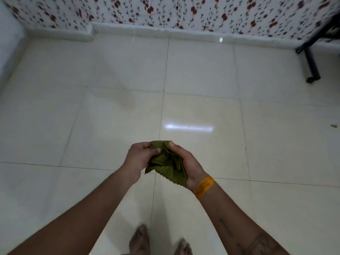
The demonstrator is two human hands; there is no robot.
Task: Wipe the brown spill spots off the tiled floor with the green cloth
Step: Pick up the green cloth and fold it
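The green cloth (166, 163) is bunched up between both hands, held in the air above the cream tiled floor (202, 74). My left hand (140, 157) pinches its left side with thumb and fingers. My right hand (185, 162) cups it from the right, a yellow bangle at the wrist. No brown spill spots show on the tiles in view. A faint greyish smear (119, 96) lies on the floor ahead and to the left.
A floral-papered wall (165, 11) with a white skirting runs across the back. A black stand leg (311, 65) sits at the far right. A small dark speck (333, 126) lies near the right edge. My bare feet (160, 242) are at the bottom.
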